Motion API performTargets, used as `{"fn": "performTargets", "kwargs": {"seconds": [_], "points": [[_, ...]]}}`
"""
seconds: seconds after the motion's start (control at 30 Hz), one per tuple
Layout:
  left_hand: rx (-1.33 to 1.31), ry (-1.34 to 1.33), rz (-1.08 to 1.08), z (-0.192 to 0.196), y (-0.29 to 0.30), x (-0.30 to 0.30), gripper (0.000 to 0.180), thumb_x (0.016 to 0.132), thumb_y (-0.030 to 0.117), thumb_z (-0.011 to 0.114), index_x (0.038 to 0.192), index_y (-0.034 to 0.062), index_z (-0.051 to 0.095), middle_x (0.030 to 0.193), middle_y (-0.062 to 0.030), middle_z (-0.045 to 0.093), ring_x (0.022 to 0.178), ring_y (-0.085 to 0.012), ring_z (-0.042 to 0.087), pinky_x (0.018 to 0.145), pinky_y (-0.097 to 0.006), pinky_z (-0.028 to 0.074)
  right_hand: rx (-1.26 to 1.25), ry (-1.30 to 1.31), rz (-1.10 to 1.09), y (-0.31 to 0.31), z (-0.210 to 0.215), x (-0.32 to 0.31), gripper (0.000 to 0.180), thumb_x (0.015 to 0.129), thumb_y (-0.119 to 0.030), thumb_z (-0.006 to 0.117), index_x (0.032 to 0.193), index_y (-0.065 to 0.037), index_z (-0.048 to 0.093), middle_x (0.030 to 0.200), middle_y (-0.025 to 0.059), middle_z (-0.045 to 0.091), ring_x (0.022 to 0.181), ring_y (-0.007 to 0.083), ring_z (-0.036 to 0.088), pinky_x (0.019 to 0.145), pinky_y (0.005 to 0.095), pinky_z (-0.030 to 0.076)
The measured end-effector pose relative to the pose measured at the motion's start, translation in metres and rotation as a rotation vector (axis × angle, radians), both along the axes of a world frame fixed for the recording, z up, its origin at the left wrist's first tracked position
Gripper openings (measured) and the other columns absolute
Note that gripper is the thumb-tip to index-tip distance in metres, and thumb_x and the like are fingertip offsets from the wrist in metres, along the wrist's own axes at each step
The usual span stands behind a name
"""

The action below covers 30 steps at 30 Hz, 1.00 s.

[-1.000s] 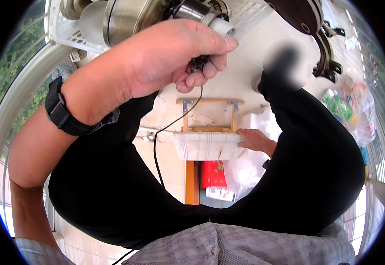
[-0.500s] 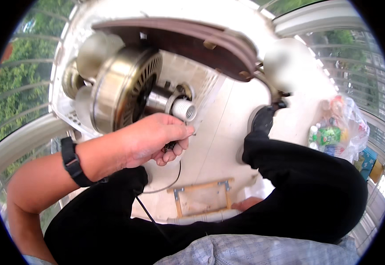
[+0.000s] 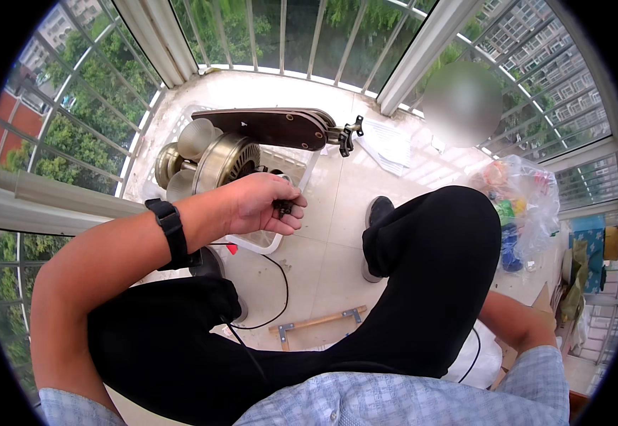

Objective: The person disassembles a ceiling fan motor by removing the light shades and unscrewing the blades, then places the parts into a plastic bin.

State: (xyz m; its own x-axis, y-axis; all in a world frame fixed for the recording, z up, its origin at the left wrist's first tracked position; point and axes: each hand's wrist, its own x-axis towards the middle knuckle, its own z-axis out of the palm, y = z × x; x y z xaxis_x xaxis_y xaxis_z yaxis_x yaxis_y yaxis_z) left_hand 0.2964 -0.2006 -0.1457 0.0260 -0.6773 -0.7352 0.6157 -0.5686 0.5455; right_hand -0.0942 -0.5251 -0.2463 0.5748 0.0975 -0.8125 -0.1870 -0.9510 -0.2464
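Observation:
My left hand (image 3: 270,204) has its fingers curled around several small dark metal parts (image 3: 283,207), which show between thumb and fingers; their exact kind is too small to make out. Just beyond this hand lies a brass-coloured ceiling fan motor (image 3: 218,163) with frosted glass lampshades (image 3: 197,138). It lies tilted on its side in a white plastic basket (image 3: 307,184). Behind the motor, dark brown fan blades (image 3: 270,128) with metal brackets (image 3: 350,135) rest across the basket. My right forearm (image 3: 518,319) reaches down beside my right thigh, which hides that hand.
A wooden stool-like frame with metal corner brackets (image 3: 319,323) stands on the floor between my legs. A black cable (image 3: 285,287) curves beside it. Paper sheets (image 3: 387,145) lie past my right foot, and a clear plastic bag of goods (image 3: 522,206) sits at the right. Barred windows surround the space.
My view has pulled back and up, so the fan looks smaller and farther. My left hand has drawn away from the fan's threaded pipe. My right hand has gone from beside the wooden frame.

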Motion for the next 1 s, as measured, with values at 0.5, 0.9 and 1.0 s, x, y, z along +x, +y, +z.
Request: {"fn": "performTargets", "kwargs": {"seconds": [0.5, 0.9, 1.0], "points": [[-0.31, 0.266, 0.685, -0.054, -0.07, -0.079, 0.025, 0.102, 0.017, 0.04, 0.112, -0.0008, 0.053, 0.099, -0.0119, 0.063, 0.072, -0.0182, 0.059, 0.06, -0.028, 0.048, 0.022, -0.661, -0.139, 0.057, 0.28, 0.272, 0.015, 0.084, -0.01, 0.06, 0.088, 0.004, 0.059, 0.073, 0.0085, 0.061, 0.062, 0.0158, 0.061, 0.058, 0.0311, 0.052], [-0.586, 0.54, 0.883, -0.083, -0.047, -0.083, 0.038, 0.106, 0.023, 0.032, 0.124, -0.008, 0.047, 0.127, -0.0239, 0.057, 0.104, -0.0315, 0.063, 0.084, -0.035, 0.056, 0.105, -0.366, 0.013, 0.107, 0.185, 0.32, 0.014, 0.083, -0.007, 0.061, 0.091, 0.004, 0.064, 0.075, 0.0092, 0.066, 0.064, 0.0169, 0.065, 0.06, 0.0306, 0.052], [-0.666, 0.579, 0.88, -0.086, -0.042, -0.073, 0.046, 0.106, 0.025, 0.028, 0.13, -0.0111, 0.043, 0.13, -0.0261, 0.053, 0.118, -0.0374, 0.057, 0.098, -0.041, 0.052, 0.156, -0.4, -0.068, 0.107, 0.177, 0.313, 0.014, 0.083, -0.006, 0.061, 0.092, 0.003, 0.063, 0.075, 0.0089, 0.065, 0.064, 0.0161, 0.064, 0.062, 0.0306, 0.052]]}}
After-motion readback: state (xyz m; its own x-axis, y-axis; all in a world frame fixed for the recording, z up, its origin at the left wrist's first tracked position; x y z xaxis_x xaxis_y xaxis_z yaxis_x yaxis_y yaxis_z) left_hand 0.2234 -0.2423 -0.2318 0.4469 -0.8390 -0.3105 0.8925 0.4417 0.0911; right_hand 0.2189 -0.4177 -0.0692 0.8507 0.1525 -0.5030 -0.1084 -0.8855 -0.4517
